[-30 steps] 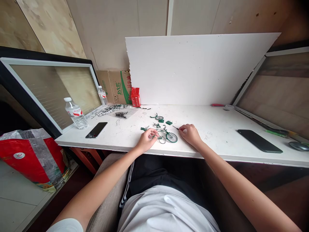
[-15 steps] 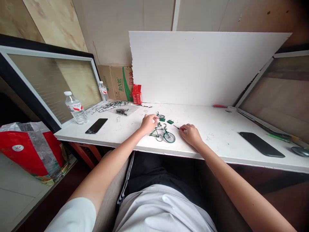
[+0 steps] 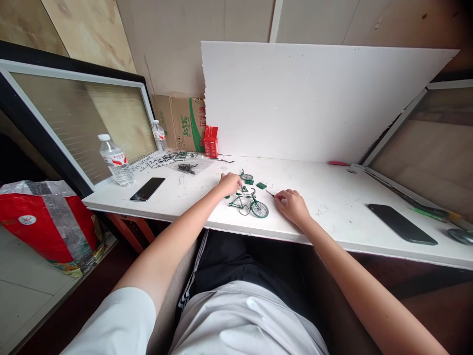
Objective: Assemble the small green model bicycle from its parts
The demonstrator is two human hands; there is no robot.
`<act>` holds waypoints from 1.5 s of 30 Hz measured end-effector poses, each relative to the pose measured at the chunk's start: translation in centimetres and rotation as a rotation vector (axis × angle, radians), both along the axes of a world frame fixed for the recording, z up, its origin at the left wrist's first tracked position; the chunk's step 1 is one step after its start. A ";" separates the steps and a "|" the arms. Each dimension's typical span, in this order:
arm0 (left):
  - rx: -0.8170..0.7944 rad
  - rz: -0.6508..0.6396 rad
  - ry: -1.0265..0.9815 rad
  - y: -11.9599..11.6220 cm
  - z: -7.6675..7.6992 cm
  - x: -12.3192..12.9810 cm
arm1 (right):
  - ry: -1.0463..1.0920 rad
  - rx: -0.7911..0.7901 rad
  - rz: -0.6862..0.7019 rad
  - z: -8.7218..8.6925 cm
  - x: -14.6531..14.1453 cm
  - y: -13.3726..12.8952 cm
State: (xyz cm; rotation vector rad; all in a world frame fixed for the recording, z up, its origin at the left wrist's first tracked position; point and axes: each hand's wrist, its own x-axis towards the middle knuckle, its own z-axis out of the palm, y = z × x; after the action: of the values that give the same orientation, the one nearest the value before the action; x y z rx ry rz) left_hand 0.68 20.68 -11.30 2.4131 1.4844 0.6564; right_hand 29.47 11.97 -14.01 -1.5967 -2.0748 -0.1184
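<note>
A green model bicycle (image 3: pixel 244 203), its rear wheel not fitted, lies on the white table in front of me. Just above it my left hand (image 3: pixel 230 184) is closed, fingertips down by a small green part (image 3: pixel 244 189); what they pinch, if anything, is hidden. My right hand (image 3: pixel 291 204) rests on the table right of the bicycle, its fingers closed on a thin dark stick-like tool (image 3: pixel 270 194) pointing left. Behind the bicycle are a loose spoked wheel (image 3: pixel 247 176) with green pieces on it, a green box-like part (image 3: pixel 249 182) and a flat green piece (image 3: pixel 261 186).
Black part frames (image 3: pixel 172 159) and a plastic bag of dark parts (image 3: pixel 187 168) lie at the back left. A water bottle (image 3: pixel 117 161) and a phone (image 3: pixel 148 189) are on the left, a black phone (image 3: pixel 402 224) on the right. A white board (image 3: pixel 314 103) stands behind.
My left hand has turned slightly, its fingers curling further down, and a small green piece now shows under its wrist. My right hand keeps its place. The view has shifted a little.
</note>
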 end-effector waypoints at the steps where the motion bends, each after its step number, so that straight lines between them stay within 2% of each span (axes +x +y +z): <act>1: 0.012 0.004 -0.012 0.0 0.0 -0.1 | 0.001 -0.002 0.001 0.0 0.0 0.0; 6: 0.151 0.000 -0.112 -0.7 0.6 -1.7 | -0.001 -0.011 0.001 0.0 0.0 0.0; 8: 0.216 -0.029 -0.170 -1.6 1.0 -2.4 | 0.003 -0.014 -0.001 0.1 -0.1 0.0; 10: 0.207 -0.086 -0.231 -2.9 1.2 -2.7 | 0.004 -0.019 -0.002 0.2 -0.2 -0.1; 14: 0.277 -0.138 -0.196 -5.0 0.3 -2.5 | 0.001 -0.028 0.000 0.4 -0.3 -0.4; 20: 0.381 -0.098 -0.211 -5.0 -1.2 -1.8 | 0.010 -0.011 0.003 0.5 -0.4 -0.5; 23: 0.352 -0.103 -0.212 -5.5 -1.3 -2.7 | 0.004 -0.017 -0.005 0.5 -0.5 -0.6; 29: 0.280 -0.083 -0.247 -9.1 -2.4 -5.6 | -0.010 -0.027 -0.015 0.6 -0.5 -0.6; 32: 0.288 -0.070 -0.261 -10.2 -2.8 -6.2 | -0.014 -0.017 0.003 0.5 -0.4 -0.5; 39: 0.226 -0.096 -0.188 -10.5 -2.3 -5.7 | -0.011 -0.015 0.019 0.3 -0.3 -0.4; 45: 0.216 -0.084 -0.121 -10.2 -2.9 -6.0 | -0.015 -0.015 0.018 0.4 -0.3 -0.7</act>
State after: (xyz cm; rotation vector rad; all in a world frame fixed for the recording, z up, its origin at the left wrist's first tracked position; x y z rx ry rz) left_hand -5.27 10.46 -14.22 2.5243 1.3170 0.9704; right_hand 29.12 11.29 -13.60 -1.5899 -2.1059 -0.1091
